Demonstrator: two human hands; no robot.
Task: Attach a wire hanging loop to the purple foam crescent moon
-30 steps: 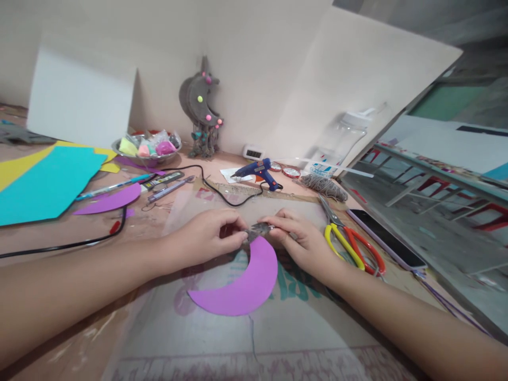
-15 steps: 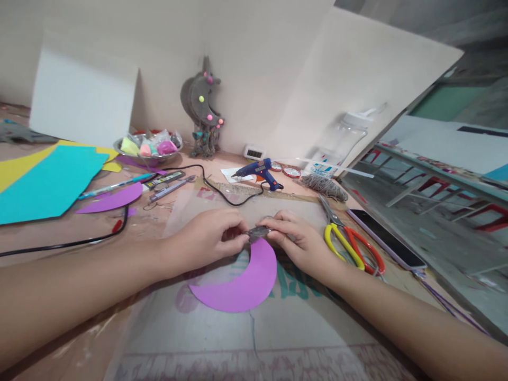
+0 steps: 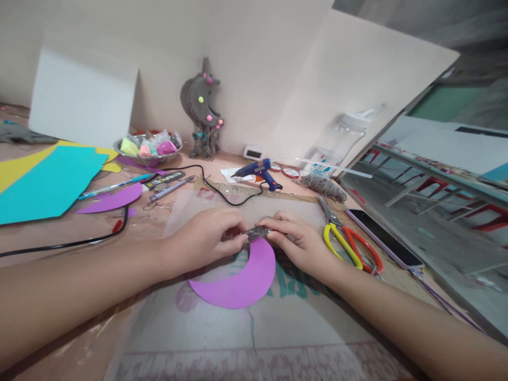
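A purple crescent moon cut-out (image 3: 254,278) hangs below my fingers, its curve facing down and right. At its upper end is a small dark grey piece (image 3: 257,232), whose material I cannot make out. My left hand (image 3: 220,233) pinches the left end of this piece between thumb and fingers. From the other side, my right hand (image 3: 291,235) pinches its right end, close to the crescent's upper tip. My fingertips hide part of the grey piece and the crescent's tip.
Scissors (image 3: 351,246) and a phone (image 3: 384,238) lie to the right. Behind my hands are a blue glue gun (image 3: 257,172) with a black cord, grey yarn (image 3: 323,188) and a plastic bottle (image 3: 341,143). A metal bowl (image 3: 148,153), pens and coloured sheets (image 3: 47,185) lie left.
Both hands keep their pinch on the grey piece. The crescent's lower part has risen very slightly in view; little else differs.
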